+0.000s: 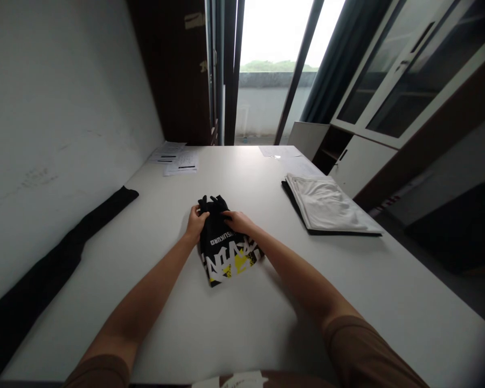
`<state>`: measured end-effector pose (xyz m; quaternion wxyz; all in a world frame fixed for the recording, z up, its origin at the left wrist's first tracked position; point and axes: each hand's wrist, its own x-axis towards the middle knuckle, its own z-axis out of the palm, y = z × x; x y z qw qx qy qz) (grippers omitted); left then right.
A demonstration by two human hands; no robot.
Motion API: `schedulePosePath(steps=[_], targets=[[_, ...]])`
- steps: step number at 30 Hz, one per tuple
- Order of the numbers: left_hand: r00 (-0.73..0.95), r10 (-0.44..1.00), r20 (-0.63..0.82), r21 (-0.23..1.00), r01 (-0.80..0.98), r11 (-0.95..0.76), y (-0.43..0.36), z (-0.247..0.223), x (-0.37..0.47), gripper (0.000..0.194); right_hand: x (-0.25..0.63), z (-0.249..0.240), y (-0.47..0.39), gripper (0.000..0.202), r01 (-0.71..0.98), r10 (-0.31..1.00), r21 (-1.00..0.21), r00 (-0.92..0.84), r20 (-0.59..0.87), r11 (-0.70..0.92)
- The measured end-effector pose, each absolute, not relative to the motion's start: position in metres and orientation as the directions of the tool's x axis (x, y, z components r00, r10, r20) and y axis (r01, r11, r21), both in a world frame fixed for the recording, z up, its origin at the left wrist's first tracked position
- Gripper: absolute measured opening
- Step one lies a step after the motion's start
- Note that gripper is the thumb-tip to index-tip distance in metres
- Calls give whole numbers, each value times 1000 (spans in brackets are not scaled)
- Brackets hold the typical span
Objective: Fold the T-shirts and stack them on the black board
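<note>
A black garment with white lettering and a white and yellow print rests in front of me on the white table. It is folded into a small bundle, with its far end bunched up. My left hand is closed on its far left edge, thumb on top. At the far right side, my right hand pinches the cloth, its fingers partly hidden. Whether the garment is a shirt or something else, I cannot tell.
On the right lies a folded stack of white cloth over black cloth. A long black cloth stretches along the left wall. Papers lie at the far left, and more sheets at the far right. Cabinets stand beyond the table.
</note>
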<state>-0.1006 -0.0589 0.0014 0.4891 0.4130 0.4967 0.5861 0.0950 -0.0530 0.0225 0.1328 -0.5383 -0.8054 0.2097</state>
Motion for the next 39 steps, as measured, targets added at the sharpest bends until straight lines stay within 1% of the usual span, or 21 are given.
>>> schedulePosePath(steps=[1, 3, 6, 8, 10, 14, 16, 18, 19, 21, 24, 26, 29, 32, 34, 37, 39], targets=[[-146, 989, -3, 979, -203, -27, -60, 2, -99, 48, 96, 22, -53, 49, 809, 921, -481, -390, -11, 337], [-87, 996, 19, 966, -255, -41, -63, 3, -96, 55, 96, 21, -56, 52, 836, 933, -446, -359, -2, 321], [-59, 996, 61, 961, -266, -75, -65, 3, -93, 59, 93, 23, -60, 50, 886, 953, -369, -302, 0, 281], [-64, 996, 61, 966, -248, -75, -66, 2, -91, 58, 91, 24, -60, 45, 897, 959, -354, -283, 2, 265], [-95, 994, 46, 973, -220, -66, -68, -1, -89, 54, 88, 23, -58, 40, 882, 960, -390, -280, 18, 264], [-185, 982, 34, 983, -173, -67, -71, -8, -84, 41, 80, 19, -58, 33, 797, 953, -525, -283, 111, 298], [-185, 982, 44, 978, -192, -80, -72, -10, -81, 37, 75, 19, -61, 37, 763, 944, -559, -300, 140, 325], [-162, 986, 35, 967, -242, -75, -72, -11, -79, 35, 70, 19, -66, 43, 754, 941, -568, -304, 145, 331], [-150, 989, 15, 960, -275, -56, -72, -11, -79, 38, 69, 20, -68, 46, 754, 943, -569, -301, 145, 328], [-120, 991, -57, 939, -345, 12, -69, -11, -81, 49, 66, 20, -70, 49, 753, 944, -573, -297, 144, 324], [-89, 985, -144, 911, -400, 97, -64, -10, -86, 62, 65, 16, -69, 41, 748, 944, -579, -295, 147, 323], [-53, 987, -152, 912, -393, 119, -60, -9, -91, 65, 65, 13, -68, 31, 750, 949, -583, -279, 148, 312], [-8, 994, -106, 934, -344, 97, -57, -8, -97, 66, 66, 9, -68, 22, 725, 953, -620, -252, 167, 300], [-75, 997, -22, 965, -261, 2, -53, -11, -105, 62, 71, 9, -70, 21, 636, 951, -707, -209, 227, 308], [-131, 991, 28, 978, -200, -54, -49, -14, -111, 60, 77, 12, -70, 20, 519, 946, -792, -187, 264, 323], [-142, 987, 71, 987, -131, -90, -44, -16, -117, 60, 91, 21, -65, 23, 212, 942, -925, -190, 276, 314], [-109, 990, 87, 990, -97, -98, -44, -17, -117, 60, 105, 32, -61, 25, 9, 950, -960, -142, 277, 281]])
